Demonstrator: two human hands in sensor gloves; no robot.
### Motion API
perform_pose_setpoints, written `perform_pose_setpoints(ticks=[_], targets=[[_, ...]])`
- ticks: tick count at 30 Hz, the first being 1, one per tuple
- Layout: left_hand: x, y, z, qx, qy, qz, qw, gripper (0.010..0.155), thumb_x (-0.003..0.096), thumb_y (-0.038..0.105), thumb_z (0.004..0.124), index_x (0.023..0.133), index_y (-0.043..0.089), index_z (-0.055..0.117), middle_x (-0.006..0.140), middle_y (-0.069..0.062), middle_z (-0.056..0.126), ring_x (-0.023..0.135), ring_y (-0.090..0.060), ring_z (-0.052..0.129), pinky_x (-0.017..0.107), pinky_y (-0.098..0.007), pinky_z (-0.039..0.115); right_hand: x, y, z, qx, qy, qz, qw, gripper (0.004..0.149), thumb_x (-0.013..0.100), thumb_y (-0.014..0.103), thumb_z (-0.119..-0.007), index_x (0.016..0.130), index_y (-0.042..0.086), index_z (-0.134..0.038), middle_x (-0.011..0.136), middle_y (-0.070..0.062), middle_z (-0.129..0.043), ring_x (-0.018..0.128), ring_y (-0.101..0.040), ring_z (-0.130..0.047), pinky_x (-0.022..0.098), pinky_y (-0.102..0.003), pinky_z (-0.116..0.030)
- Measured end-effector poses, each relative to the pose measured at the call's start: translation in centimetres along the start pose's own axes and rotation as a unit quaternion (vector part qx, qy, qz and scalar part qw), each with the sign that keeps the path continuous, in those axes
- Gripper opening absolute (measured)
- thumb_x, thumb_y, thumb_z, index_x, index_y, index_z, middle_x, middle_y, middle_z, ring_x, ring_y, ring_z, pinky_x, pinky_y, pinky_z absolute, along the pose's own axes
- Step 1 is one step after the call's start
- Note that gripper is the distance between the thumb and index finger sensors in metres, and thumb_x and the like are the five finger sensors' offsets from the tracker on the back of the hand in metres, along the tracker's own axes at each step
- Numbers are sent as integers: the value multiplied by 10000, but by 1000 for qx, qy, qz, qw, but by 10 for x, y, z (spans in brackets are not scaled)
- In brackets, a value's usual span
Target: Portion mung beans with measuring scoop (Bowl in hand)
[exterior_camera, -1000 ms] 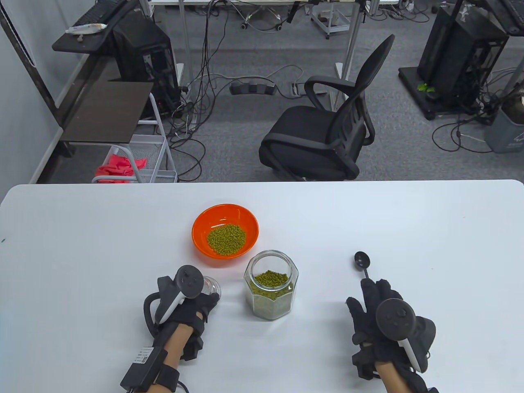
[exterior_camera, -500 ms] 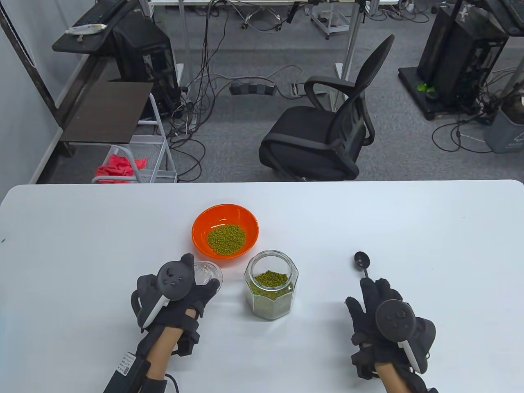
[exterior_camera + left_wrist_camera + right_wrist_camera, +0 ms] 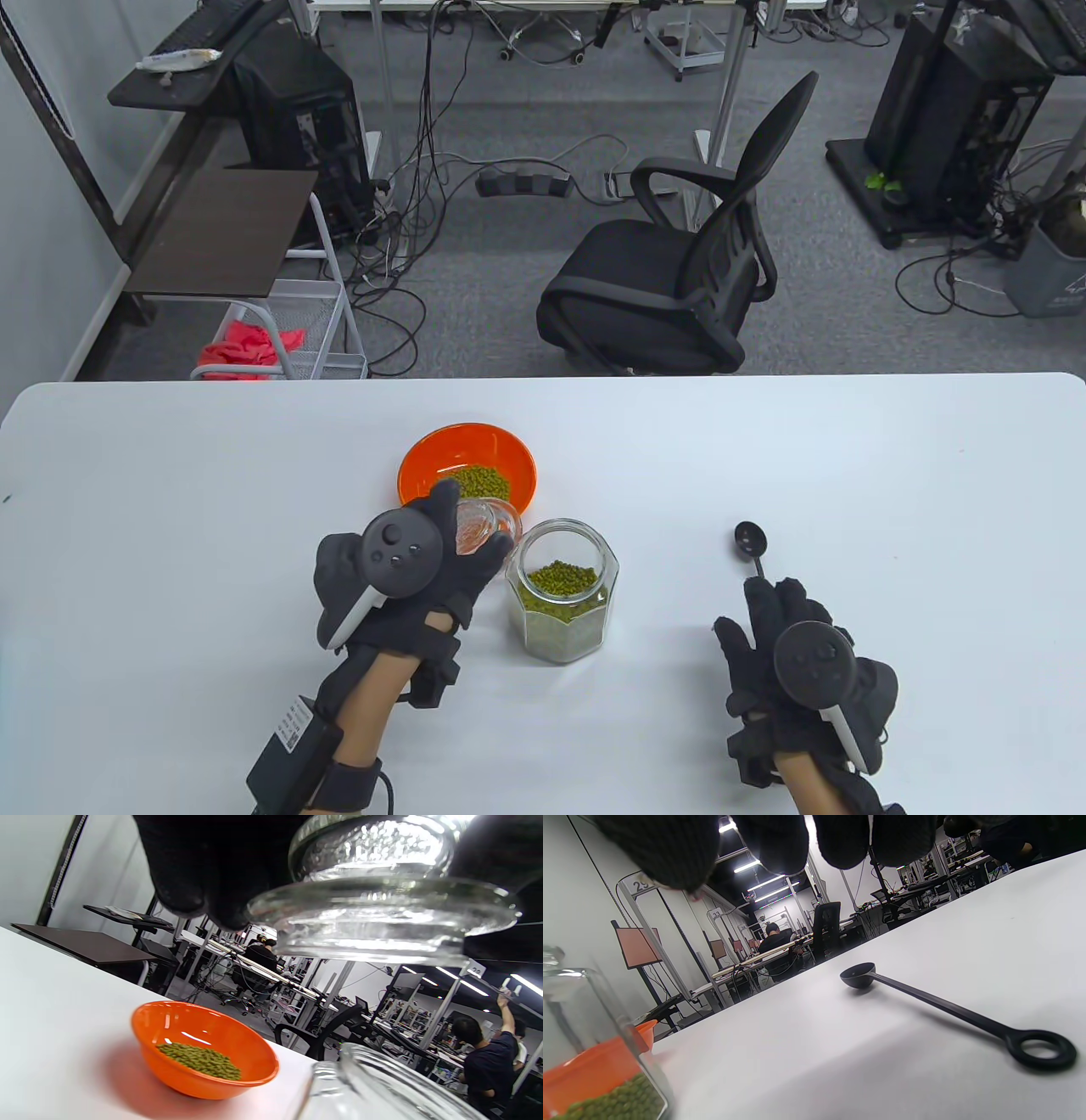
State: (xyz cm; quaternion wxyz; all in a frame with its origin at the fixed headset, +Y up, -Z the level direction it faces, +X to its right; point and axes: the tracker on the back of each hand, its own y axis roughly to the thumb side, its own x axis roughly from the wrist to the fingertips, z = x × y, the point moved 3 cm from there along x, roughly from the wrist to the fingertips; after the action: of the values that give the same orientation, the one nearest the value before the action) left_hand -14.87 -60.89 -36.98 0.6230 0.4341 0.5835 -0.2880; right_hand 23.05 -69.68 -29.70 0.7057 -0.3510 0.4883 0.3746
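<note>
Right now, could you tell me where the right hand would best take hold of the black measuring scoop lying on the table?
Probably the thin handle of the black plastic measuring scoop, pinched from above near its ring end. It lies flat on the white table, bowl pointing away, ring nearest the right hand, whose fingers hover just above it.

Left side: the left hand (image 3: 407,586) holding a glass lid (image 3: 484,526) crowds the orange bowl (image 3: 433,454) and jar (image 3: 560,594).
Middle: bare desk (image 3: 848,458) between jar and scoop (image 3: 751,543).
Right side: the right hand (image 3: 797,645) rests by the scoop's handle.
</note>
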Motion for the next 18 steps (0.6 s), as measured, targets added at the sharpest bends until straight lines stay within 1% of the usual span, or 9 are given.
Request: perform_pose_setpoints(ticks=[4,8,13,18], targets=[[9,22,9,-8,-11,19,1000,912,488,784,669,1114,148,481,1005,-113,632,823,-378,860,624,-472,798,0,0,0,1,0,0,1000,640,426,438,-837,985,152,-713,1054,-241,-604,948,-544,-631,629,-779,-431],[16,39,24,-15,-27,32,999,914,486,784,682,1116,154,479,1010,-105,628,834,-375,853,631,-472,793,0,0,0,3,1,0,1000,639,427,437,-837,985,152,-713,1054,-241,-604,949,-543,-630,630,-778,-431],[21,51,45,4,-53,36,998,914,475,765,736,1123,173,477,1030,-92,616,866,-383,830,649,-490,774,0,1,1,7,-2,2,1000,639,427,436,-837,985,151,-713,1054,-241,-603,948,-545,-630,629,-779,-430],[22,57,56,27,-58,40,997,917,459,741,785,1125,189,482,1042,-81,607,891,-394,807,661,-512,751,1,0,1,10,-4,2,1000,637,428,436,-837,985,152,-713,1056,-240,-601,948,-543,-632,629,-778,-432]])
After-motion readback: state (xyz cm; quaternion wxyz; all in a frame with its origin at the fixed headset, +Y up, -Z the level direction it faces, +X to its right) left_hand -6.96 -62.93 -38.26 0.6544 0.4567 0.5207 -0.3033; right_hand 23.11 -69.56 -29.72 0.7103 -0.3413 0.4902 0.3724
